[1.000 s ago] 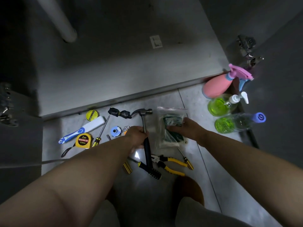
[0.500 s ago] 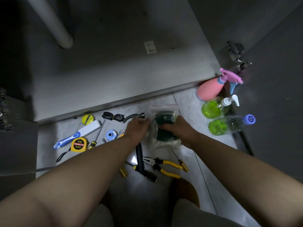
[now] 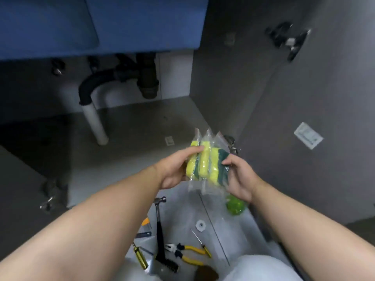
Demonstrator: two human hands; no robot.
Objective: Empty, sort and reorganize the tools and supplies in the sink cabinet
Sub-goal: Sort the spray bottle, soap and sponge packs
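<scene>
Sponge packs (image 3: 205,165) sit in mid-air just right of the view's centre, held above the floor in front of the open sink cabinet. They are soft yellow blocks backed with dark green scouring layers. Each is sealed in a crinkly clear plastic bag, and the bag tops stand up in three peaks toward 12 o'clock.

Half a second ago one bag lay on the pale tile under the right hand while the left hand rested on the hammer. Now the bags are lifted and bunched edge to edge. The view has also tipped up to take in the black curved trap and the white drain pipe (image 3: 95,118) at 10 o'clock.

The left hand (image 3: 174,171) grips the stack from 9 o'clock, fingers curled over its top edge and thumb underneath. The right hand (image 3: 239,179) pinches the green end from 3 o'clock. Both forearms reach forward from the lower corners.

On the tile at 6 o'clock lie the steel-headed hammer (image 3: 160,230) with its black ribbed grip, the yellow-handled pliers (image 3: 186,253) and a thin screwdriver (image 3: 202,243). A green bottle (image 3: 235,206) shows at 5 o'clock, just below the right wrist.
</scene>
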